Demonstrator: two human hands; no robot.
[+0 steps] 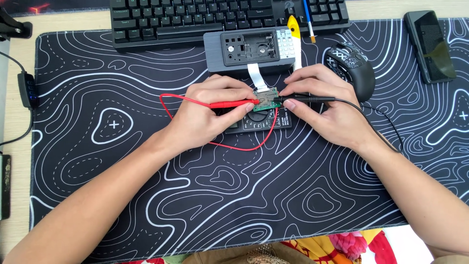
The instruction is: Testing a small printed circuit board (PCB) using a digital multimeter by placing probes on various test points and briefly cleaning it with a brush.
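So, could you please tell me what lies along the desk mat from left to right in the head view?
Left hand holding red probe → small green circuit board → right hand holding black probe → black computer mouse → black phone.

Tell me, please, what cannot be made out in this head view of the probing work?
- Multimeter: mostly hidden under both hands; display unseen.
- Small green circuit board: components too small to tell.
- Probe tips' exact contact points: too small.
- Black box at left: cut off by the frame edge.
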